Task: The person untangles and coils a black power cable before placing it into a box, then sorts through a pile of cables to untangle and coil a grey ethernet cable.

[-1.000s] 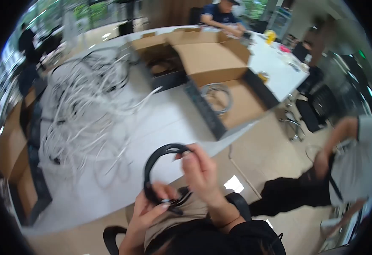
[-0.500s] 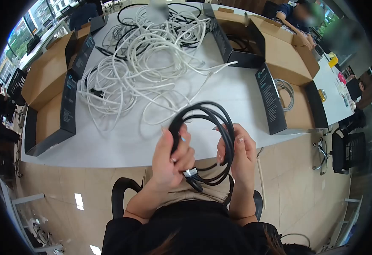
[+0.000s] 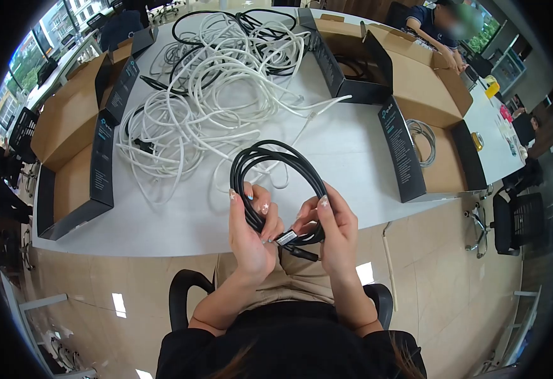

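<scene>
A coiled black cable (image 3: pixel 286 155) is held up over the front edge of the white table, between my two hands. My left hand (image 3: pixel 251 230) has its fingers wrapped round the coil's left side. On the right side, my right hand (image 3: pixel 333 230) grips the loops between thumb and fingers. A white label (image 3: pixel 286 237) and a black connector (image 3: pixel 303 254) hang at the bottom of the coil, between the hands. Beyond the coil lies a large tangle of white cables (image 3: pixel 232 82), with some black cables (image 3: pixel 182 28) among them.
Open black cardboard boxes stand at the left (image 3: pixel 103 158) and right (image 3: pixel 403 151) of the table (image 3: pixel 163 234). The near right box holds a grey coil (image 3: pixel 423 142); the far right one holds dark cable (image 3: pixel 352 66). Another person (image 3: pixel 437 28) sits at the upper right.
The black coil has moved left and tilted, its loops now gathered closer together. My right hand has shifted left and slightly down, nearer to my left hand.
</scene>
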`<state>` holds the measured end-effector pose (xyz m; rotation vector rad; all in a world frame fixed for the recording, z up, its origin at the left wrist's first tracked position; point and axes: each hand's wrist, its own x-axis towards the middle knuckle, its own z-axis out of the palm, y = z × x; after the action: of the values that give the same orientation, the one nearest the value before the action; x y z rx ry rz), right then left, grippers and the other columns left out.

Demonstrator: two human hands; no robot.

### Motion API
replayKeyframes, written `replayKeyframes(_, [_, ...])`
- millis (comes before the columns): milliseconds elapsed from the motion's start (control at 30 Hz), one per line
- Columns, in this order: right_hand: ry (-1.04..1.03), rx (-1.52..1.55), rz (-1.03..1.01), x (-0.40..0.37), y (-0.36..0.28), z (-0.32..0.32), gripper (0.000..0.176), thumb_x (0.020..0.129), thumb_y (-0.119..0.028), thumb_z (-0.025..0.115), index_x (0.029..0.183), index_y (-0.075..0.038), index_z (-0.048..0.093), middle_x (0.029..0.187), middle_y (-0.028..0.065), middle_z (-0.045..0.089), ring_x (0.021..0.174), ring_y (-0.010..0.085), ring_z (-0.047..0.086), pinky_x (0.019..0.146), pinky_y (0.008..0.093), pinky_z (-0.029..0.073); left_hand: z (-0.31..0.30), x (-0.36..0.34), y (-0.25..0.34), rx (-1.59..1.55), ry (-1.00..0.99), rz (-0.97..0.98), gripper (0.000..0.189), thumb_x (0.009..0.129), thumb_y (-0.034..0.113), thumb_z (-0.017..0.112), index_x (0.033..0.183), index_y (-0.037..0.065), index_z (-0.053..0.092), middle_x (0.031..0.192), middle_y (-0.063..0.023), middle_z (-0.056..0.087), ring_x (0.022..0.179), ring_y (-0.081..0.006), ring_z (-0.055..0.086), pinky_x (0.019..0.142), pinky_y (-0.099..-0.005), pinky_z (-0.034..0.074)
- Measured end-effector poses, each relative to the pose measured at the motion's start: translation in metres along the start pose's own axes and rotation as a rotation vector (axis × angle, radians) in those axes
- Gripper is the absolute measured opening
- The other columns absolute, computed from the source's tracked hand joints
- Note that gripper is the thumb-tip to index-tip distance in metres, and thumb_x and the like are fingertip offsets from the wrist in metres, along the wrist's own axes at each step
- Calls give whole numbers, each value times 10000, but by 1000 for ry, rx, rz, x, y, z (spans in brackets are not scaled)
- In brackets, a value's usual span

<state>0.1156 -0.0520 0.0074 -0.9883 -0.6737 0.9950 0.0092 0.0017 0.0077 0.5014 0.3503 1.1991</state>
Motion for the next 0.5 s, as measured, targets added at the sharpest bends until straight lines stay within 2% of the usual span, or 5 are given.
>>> replayKeyframes(167, [12,53,33,13,-16,-18,342,905,-116,466,1194,69,457,716,64,524,454,92,482,456,218,450,-3,9,3,28,-157,-151,225,945,311,292,939,115,402,760,-6,394,627,-102,370,587,-268,337])
replayKeyframes(267, [-4,-34,24,15,-28,-20,335,890,-97,489,1178,74,475,645,20,473,407,48,381,418,212,429,7,16,13,288,-43,-150,268,934,297,308,1002,82,452,775,-8,414,658,-96,387,598,-269,349])
replayKeyframes(300, [-14,-109,30,14,-32,-20,331,886,-94,497,1169,76,482,628,12,466,408,45,379,418,210,429,9,20,14,343,13,-155,346,948,324,306,1065,54,488,745,2,421,615,-83,381,589,-265,354])
replayKeyframes(400, [41,-362,-7,11,-32,-10,258,864,-102,543,1070,54,556,584,-9,483,426,36,406,412,199,406,-15,32,24,235,-206,-242,388,964,334,312,1110,27,499,725,-7,440,537,-68,369,549,-249,376])
replayKeyframes(500, [105,-660,-124,11,-27,1,193,866,-147,556,946,24,598,564,-1,516,447,42,443,410,203,383,-15,33,25,210,-185,-260,430,968,373,283,1015,29,537,585,35,339,428,-46,237,440,-218,292])
